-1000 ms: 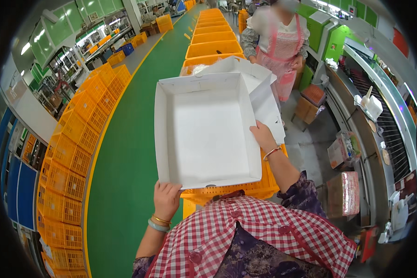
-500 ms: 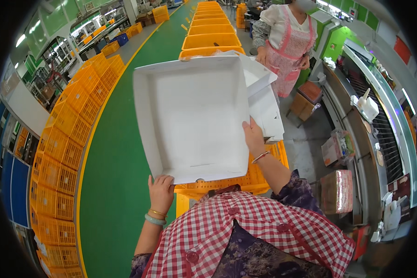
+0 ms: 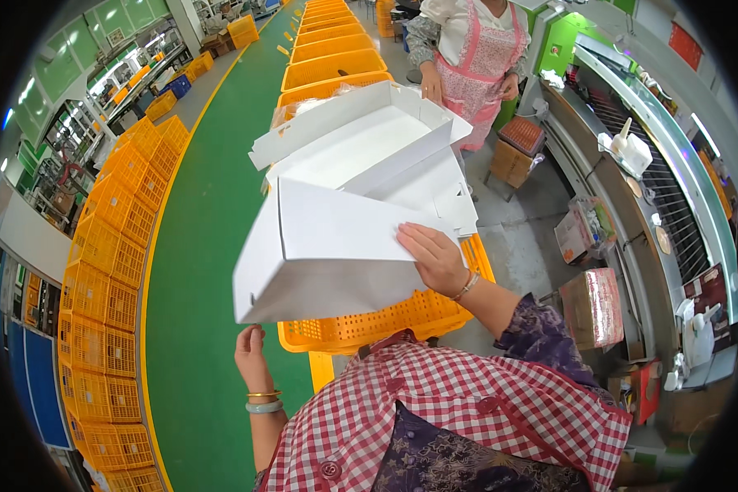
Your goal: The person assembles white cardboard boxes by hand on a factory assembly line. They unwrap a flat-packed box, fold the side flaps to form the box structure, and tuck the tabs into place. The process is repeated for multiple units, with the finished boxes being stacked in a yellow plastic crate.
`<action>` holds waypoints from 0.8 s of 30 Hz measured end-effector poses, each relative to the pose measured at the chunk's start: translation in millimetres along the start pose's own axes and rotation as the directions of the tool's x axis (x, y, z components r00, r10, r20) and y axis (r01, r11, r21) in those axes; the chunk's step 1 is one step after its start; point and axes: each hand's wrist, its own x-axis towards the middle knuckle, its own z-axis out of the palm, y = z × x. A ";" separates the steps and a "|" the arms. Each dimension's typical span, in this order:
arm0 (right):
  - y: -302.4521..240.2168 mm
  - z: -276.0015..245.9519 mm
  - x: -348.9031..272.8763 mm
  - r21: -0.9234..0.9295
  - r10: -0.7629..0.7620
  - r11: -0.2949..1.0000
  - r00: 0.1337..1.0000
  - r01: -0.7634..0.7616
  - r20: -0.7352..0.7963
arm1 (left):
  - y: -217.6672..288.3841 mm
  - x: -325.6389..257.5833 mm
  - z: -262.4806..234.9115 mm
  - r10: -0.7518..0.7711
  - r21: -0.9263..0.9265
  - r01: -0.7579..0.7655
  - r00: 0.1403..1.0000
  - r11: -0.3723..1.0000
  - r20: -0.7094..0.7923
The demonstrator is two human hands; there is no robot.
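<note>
A white cardboard box point(image 3: 336, 238) is tilted in front of me, with its outer faces toward me. My right hand point(image 3: 436, 258) grips its right end, fingers laid over the upper panel; the thumb is hidden. My left hand point(image 3: 252, 353) is just below the box's lower left corner, fingers curled together with nothing visible in them. Whether its fingertips brush the corner I cannot tell. Behind the held box, another open white box point(image 3: 361, 135) rests on flat white cardboard point(image 3: 439, 193). Under these stands an orange perforated crate point(image 3: 344, 332).
A row of orange crates point(image 3: 332, 72) runs away ahead. More stacked orange crates point(image 3: 98, 340) line the green walkway point(image 3: 201, 271) on the left. A person in a pink apron point(image 3: 476, 61) stands at the right, near a conveyor point(image 3: 681, 197). Cartons point(image 3: 590, 307) sit beside it.
The held box has turned from showing its open inside to showing its outer faces. My left hand has come off its edge and moved down-left. The other white box is now more exposed.
</note>
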 end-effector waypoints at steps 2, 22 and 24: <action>0.1 -10.5 -17.5 -0.024 -0.010 1.000 0.997 0.012 0.075 | 10.1 -5.9 10.8 -0.178 -0.234 0.187 0.982 0.954 0.058; -2.2 83.3 -85.1 -0.034 0.093 0.996 0.935 -0.086 0.343 | -118.4 25.0 100.1 -0.051 0.105 0.018 0.945 0.994 0.324; 9.3 97.0 -87.9 -0.035 0.146 0.989 0.915 -0.143 0.377 | -123.2 41.8 105.1 -0.067 0.138 0.026 0.951 0.990 0.303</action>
